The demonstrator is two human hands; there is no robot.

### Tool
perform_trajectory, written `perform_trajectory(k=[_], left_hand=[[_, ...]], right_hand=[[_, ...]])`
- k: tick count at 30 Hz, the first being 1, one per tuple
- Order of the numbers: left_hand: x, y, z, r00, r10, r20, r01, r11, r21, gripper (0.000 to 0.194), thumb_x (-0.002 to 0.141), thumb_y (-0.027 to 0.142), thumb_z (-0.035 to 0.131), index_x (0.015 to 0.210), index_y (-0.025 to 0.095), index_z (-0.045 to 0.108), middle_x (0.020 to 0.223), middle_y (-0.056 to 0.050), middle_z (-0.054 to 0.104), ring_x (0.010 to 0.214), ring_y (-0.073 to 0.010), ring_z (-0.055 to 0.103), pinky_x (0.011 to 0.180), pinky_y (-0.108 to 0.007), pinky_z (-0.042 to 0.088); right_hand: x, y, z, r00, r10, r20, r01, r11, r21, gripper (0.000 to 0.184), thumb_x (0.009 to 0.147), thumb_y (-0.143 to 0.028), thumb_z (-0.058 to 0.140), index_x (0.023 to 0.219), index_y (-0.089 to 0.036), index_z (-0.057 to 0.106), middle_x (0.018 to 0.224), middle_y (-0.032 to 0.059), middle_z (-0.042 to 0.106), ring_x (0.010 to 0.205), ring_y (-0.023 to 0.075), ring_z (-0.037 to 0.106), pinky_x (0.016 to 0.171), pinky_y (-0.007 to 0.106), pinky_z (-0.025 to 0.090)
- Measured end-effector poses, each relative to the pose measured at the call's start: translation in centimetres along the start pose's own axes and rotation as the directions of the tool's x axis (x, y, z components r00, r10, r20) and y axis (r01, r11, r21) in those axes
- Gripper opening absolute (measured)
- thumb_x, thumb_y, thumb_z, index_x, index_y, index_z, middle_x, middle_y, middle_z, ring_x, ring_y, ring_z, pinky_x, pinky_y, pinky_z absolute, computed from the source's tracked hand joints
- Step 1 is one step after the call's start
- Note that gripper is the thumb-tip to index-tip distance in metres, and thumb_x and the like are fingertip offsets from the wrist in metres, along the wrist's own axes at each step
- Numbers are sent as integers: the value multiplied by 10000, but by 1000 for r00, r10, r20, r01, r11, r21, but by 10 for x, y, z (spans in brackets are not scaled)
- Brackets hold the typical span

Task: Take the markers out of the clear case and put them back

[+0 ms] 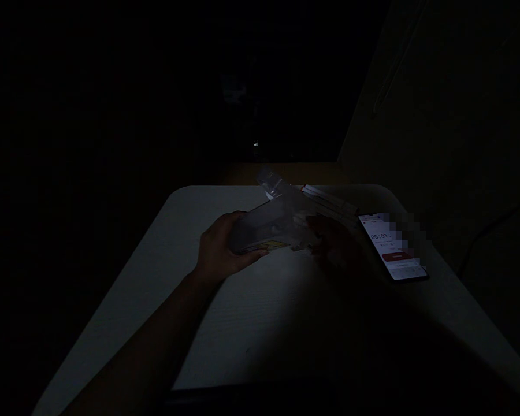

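Translucent plastic shows faintly: our left hand (219, 245) curls round the left end of a box (260, 222), thumb along its near side, forearm angling from the near-left corner of the table (156, 271). We hold it nearer the far edge. Our shadowed right hand (329, 237) is at its right end; we cannot tell whether those fingers grip. Rightward lie sticks (329, 199) and a phone (392, 248).

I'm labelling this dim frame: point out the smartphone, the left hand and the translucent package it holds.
Smartphone (392, 247): head view, middle of its lit screen.
Left hand (216, 245): head view, back of the hand.
Translucent package (262, 224): head view, its broad face.
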State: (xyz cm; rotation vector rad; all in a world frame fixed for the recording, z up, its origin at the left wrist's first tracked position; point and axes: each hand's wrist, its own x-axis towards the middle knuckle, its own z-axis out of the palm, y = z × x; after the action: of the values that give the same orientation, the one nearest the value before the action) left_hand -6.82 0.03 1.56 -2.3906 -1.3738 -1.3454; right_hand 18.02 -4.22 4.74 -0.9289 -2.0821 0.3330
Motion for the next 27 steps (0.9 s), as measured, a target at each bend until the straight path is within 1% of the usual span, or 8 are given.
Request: perform_trajectory(k=[3, 5, 6, 8, 12, 15, 19, 27], left_hand=[[-1, -1, 0, 998, -60, 13, 61, 998, -12, 703, 569, 546, 697, 1132, 193, 467, 1022, -49, 606, 878, -214, 610, 765, -321, 497], [-1, -1, 0, 997, -71, 25, 71, 997, -17, 691, 570, 541, 696, 1122, 190, 472, 1015, -51, 609, 879, -217, 611, 771, -325, 498], [-1, 0, 0, 997, -69, 24, 69, 997, -20, 687, 570, 541, 695, 1117, 188, 475, 1013, -54, 610, 881, -219, 612, 774, -328, 498], [-1, 0, 0, 997, -74, 25, 74, 997, -17, 688, 565, 552, 692, 1110, 189, 480, 1016, -59, 610, 887, -226, 611, 781, -337, 498], [-1, 0, 0, 996, -81, 23, 82, 997, -7, 707, 558, 561, 694, 1117, 186, 478, 1021, -67, 609, 892, -230, 611, 786, -342, 499], [-1, 0, 0, 998, -61, 16, 61, 998, 8, 702, 563, 559, 695, 1116, 185, 479, 1013, -63, 613, 890, -226, 612, 787, -340, 500], [0, 0, 0, 999, -43, 9, 43, 999, 8, 697, 574, 564, 686, 1121, 189, 474, 1027, -64, 612, 895, -225, 611, 782, -342, 503], [0, -1, -1, 998, -58, 29, 57, 998, 16, 694, 575, 570, 677, 1120, 191, 475, 1016, -59, 611, 887, -227, 612, 774, -339, 502]], right_hand=[[0, 7, -6, 979, 106, -176, -116, 992, -52, 326, 837, -213, 421, 1157, -216, 485, 1131, 66, 553, 849, 124, 571, 749, 271, 474], [1, 15, -9, 955, 189, -229, -226, 964, -144, 259, 845, -235, 399, 1052, -212, 553, 1024, 55, 597, 866, 145, 579, 722, 275, 471], [1, 19, -10, 951, 229, -206, -270, 942, -201, 248, 846, -249, 397, 1014, -209, 575, 985, 56, 611, 858, 154, 584, 710, 282, 471], [1, 27, -10, 954, 287, -87, -299, 899, -320, 261, 847, -274, 399, 997, -203, 601, 964, 64, 626, 875, 176, 590, 740, 315, 473], [-1, 34, -4, 949, 306, 79, -238, 856, -459, 342, 840, -322, 425, 1113, -199, 589, 1144, 98, 585, 1090, 251, 517, 893, 413, 421], [-3, 34, 0, 937, 310, 159, -179, 820, -543, 360, 814, -327, 456, 1114, -184, 593, 1123, 116, 593, 1078, 265, 520, 882, 412, 422], [0, 29, 1, 912, 342, 227, -140, 779, -612, 337, 831, -350, 434, 1049, -173, 620, 1041, 123, 619, 1009, 263, 548, 838, 413, 432], [6, 17, 3, 860, 426, 282, -154, 742, -652, 322, 832, -317, 427, 1017, -164, 641, 1065, 138, 622, 977, 271, 571, 821, 421, 436]])
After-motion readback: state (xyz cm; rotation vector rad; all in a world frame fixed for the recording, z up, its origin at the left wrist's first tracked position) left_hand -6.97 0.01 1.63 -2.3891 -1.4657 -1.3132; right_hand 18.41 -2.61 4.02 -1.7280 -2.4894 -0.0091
